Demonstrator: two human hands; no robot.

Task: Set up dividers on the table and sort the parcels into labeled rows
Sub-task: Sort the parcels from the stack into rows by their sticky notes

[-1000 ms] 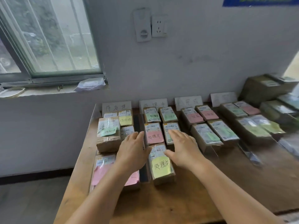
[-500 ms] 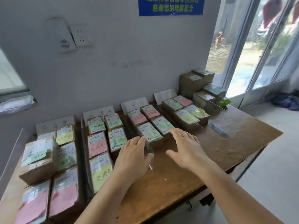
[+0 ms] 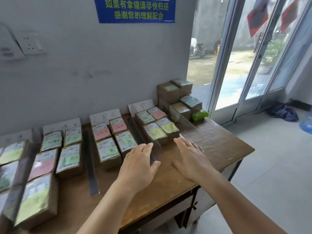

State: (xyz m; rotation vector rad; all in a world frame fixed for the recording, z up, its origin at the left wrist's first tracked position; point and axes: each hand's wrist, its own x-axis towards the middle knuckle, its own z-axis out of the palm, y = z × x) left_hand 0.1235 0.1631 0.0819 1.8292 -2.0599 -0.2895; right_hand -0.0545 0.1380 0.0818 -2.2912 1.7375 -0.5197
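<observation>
Hands [image 3: 166,162] flat beside clear divider [image 3: 157,150], long axis toward wall [image 3: 101,65]

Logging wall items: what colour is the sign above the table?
The sign is blue with yellow-green lettering; the head view shows it.

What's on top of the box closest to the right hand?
The parcel nearest the right hand has a white shipping label and a yellow-green sticky note with handwriting on top. The note covers part of the label, so that print is hidden.

My hands [image 3: 168,164] & forearms bare: no sleeves, gloves, rings, watch. Nails short, no polish.
</observation>
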